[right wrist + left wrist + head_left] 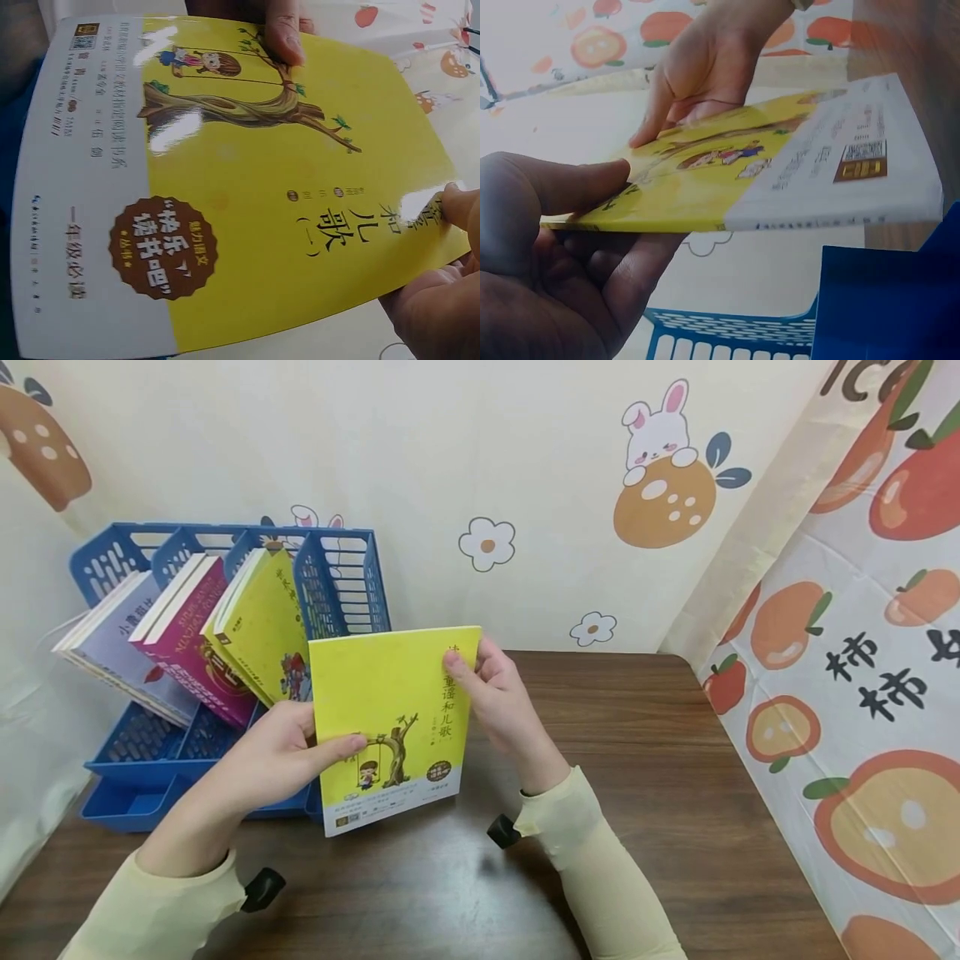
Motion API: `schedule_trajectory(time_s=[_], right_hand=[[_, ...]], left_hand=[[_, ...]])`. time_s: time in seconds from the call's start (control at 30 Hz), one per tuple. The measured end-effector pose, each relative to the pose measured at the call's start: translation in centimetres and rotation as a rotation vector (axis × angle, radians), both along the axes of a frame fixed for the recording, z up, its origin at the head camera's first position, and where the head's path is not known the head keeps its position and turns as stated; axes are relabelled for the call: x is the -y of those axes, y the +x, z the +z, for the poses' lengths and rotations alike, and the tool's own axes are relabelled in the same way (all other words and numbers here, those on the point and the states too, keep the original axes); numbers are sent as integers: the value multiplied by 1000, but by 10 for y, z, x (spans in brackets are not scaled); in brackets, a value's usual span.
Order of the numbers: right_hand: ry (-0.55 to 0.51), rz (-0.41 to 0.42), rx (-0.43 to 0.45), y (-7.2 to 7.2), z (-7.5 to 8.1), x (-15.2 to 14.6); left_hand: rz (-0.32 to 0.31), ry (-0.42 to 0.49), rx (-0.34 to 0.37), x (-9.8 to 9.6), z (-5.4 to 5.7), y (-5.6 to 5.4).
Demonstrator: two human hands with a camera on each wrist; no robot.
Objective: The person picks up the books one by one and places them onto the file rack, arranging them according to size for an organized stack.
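Note:
A thin yellow book (382,693) with a white lower band is held up between both hands, its cover showing a child on a tree swing. My left hand (288,752) grips the left edge, thumb on the cover and fingers behind. At the upper right edge my right hand (498,697) pinches the book, its thumb over the title. In the left wrist view the book (727,172) appears nearly edge-on, spine toward the camera. The right wrist view shows the cover (240,165) tilted, with a brown round badge (163,247) near the white band.
A blue plastic book rack (135,747) stands at the left. Leaning in its slots are lavender books (142,627), magenta books (198,643) and yellow-green books (262,618); its rightmost slot (348,581) shows bare slats. The brown wooden table (637,793) meets a patterned wall cloth behind.

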State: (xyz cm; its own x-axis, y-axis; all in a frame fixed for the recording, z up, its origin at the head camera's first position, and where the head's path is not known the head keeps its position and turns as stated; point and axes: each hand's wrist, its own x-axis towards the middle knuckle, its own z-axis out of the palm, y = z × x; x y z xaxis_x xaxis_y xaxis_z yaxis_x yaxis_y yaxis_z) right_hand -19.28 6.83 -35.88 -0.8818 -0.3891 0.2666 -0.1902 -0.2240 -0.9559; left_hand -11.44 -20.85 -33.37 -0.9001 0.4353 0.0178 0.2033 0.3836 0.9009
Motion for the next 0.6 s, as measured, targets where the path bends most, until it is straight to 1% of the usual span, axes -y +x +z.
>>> schedule_trajectory(time_s=[0.1,0.13,0.23,0.33,0.4,0.47,0.53,0.6], right_hand=[[10,2,20,-2,-5,3],[15,6,27,-3,-6,4],[65,26,30,-5,-13,6],[97,74,26,-9,-22,9],[107,90,38,-12,-29,13],[110,86,57,-14,-37,19],[146,52,72,-15,-44,26],[203,13,85,-13,-50,33]], left_hand=[[24,6,-12,3,-1,2],[34,11,-26,5,-1,3],[77,38,-89,12,0,5],[136,71,-153,21,4,8],[189,75,-182,29,7,9],[246,64,-205,37,11,9],[313,41,-241,44,13,10],[383,25,-279,49,16,12]])
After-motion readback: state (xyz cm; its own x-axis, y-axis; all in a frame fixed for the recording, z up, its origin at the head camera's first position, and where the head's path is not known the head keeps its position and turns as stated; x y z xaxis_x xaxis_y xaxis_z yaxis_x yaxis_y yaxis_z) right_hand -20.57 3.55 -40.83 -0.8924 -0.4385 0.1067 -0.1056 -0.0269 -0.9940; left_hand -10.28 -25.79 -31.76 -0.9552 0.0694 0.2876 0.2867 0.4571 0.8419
